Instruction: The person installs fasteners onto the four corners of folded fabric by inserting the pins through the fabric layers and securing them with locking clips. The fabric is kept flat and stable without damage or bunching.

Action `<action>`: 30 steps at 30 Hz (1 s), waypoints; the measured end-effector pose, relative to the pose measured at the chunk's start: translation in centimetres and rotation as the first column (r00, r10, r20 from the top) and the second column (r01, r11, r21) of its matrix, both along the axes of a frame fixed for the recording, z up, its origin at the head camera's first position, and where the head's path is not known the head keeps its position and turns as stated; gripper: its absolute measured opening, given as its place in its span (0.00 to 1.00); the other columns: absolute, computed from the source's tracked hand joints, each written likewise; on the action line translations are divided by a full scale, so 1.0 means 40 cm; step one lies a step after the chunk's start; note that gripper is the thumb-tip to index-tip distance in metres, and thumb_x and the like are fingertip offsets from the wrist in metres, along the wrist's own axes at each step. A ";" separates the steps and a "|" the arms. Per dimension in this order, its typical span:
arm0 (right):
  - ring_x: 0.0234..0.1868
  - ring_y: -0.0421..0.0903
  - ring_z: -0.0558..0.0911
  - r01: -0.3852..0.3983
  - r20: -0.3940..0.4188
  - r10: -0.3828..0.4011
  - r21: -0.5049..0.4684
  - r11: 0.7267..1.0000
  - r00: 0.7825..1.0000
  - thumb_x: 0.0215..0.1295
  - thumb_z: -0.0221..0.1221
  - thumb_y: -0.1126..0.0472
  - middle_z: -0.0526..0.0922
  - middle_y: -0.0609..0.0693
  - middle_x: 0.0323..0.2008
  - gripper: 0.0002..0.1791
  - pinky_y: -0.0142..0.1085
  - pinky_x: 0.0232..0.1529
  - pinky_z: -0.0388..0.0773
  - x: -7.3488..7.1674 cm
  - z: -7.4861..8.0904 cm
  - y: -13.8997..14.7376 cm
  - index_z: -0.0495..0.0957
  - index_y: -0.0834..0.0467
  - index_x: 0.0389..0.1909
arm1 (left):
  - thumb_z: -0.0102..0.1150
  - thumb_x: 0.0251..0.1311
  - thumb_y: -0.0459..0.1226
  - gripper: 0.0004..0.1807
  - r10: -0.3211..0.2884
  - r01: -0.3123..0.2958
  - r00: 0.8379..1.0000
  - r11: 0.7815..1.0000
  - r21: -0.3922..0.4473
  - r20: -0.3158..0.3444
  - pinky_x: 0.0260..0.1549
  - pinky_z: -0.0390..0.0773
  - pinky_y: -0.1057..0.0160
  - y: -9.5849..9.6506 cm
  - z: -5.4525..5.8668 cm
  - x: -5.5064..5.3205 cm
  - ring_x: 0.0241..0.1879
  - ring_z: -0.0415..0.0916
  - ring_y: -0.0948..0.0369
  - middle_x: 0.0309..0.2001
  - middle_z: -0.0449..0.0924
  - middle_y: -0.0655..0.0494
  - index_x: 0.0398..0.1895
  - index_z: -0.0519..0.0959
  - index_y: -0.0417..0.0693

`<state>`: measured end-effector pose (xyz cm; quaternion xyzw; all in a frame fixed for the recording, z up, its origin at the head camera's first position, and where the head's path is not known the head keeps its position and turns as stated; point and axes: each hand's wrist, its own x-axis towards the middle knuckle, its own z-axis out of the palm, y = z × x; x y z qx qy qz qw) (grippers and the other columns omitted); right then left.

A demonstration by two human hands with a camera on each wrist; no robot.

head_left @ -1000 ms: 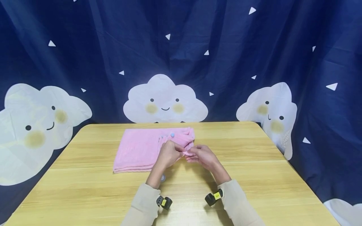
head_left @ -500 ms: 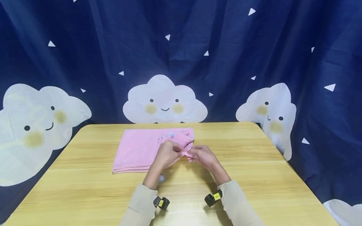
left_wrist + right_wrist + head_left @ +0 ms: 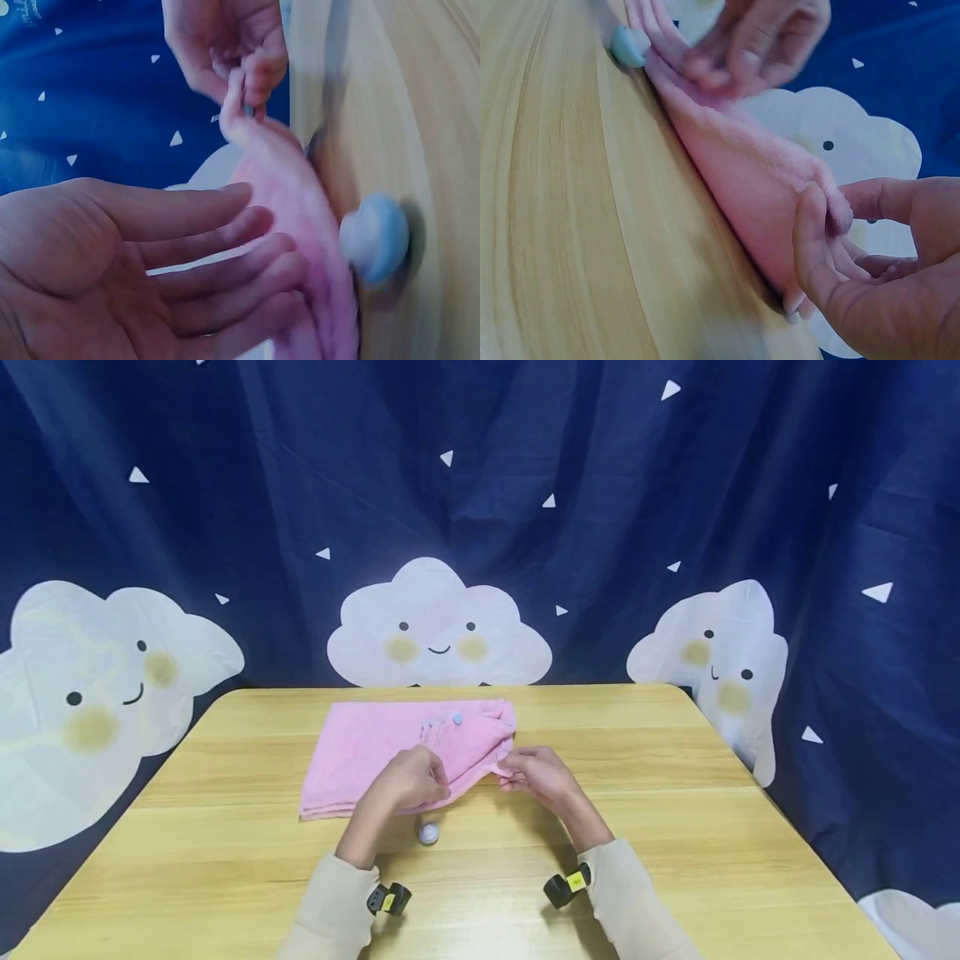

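A folded pink fleece cloth [image 3: 367, 752] lies on the table, its near right corner lifted. My right hand [image 3: 542, 774] pinches that corner; in the right wrist view my right thumb lies over the cloth's rolled edge [image 3: 829, 199]. Over the cloth's front edge is my left hand [image 3: 411, 778]. In the left wrist view its fingers [image 3: 225, 281] are loosely extended and grip nothing; whether they touch the cloth cannot be told. A small light-blue and white mushroom-shaped piece [image 3: 379, 238] lies on the table close to the cloth. A light-blue round piece [image 3: 457, 719] sits on the cloth.
The wooden table [image 3: 660, 860] extends around the cloth on every side. Behind it hangs a dark blue curtain [image 3: 480, 535] with smiling white clouds. Black cameras are strapped to both wrists, such as the left camera [image 3: 390, 900].
My left hand has let go of the cloth's corner and moved left and towards me along the front edge. My right hand stays at the corner. The loose light-blue piece is now in full view.
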<state>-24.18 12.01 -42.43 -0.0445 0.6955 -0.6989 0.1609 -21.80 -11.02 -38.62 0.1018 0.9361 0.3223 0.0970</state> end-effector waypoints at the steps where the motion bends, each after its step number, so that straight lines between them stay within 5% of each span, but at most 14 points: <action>1: 0.32 0.42 0.83 0.000 0.000 0.000 0.001 1.000 1.000 0.67 0.55 0.70 0.82 0.52 0.31 0.15 0.32 0.40 0.85 0.000 0.000 0.001 0.75 0.78 0.49 | 0.70 0.51 0.30 0.05 -0.004 0.004 1.000 1.000 -0.022 0.018 0.24 0.71 0.66 -0.006 0.003 0.004 0.23 0.74 0.60 0.21 0.81 0.55 0.22 0.83 0.46; 11: 0.33 0.43 0.83 -0.002 0.005 0.002 0.014 1.000 1.000 0.66 0.56 0.69 0.81 0.53 0.32 0.15 0.32 0.40 0.85 -0.002 -0.002 0.001 0.75 0.78 0.49 | 0.74 0.50 0.31 0.11 -0.025 0.066 0.977 0.979 -0.191 0.213 0.20 0.78 0.62 -0.001 0.005 0.032 0.20 0.77 0.57 0.22 0.81 0.49 0.21 0.78 0.43; 30: 0.32 0.43 0.83 0.005 0.016 -0.005 0.016 1.000 1.000 0.67 0.55 0.69 0.81 0.54 0.32 0.17 0.33 0.41 0.85 -0.001 0.000 -0.001 0.75 0.78 0.50 | 0.73 0.44 0.27 0.11 -0.041 0.082 0.981 0.973 -0.216 0.189 0.19 0.75 0.64 0.007 -0.006 0.026 0.20 0.75 0.58 0.22 0.78 0.52 0.21 0.77 0.44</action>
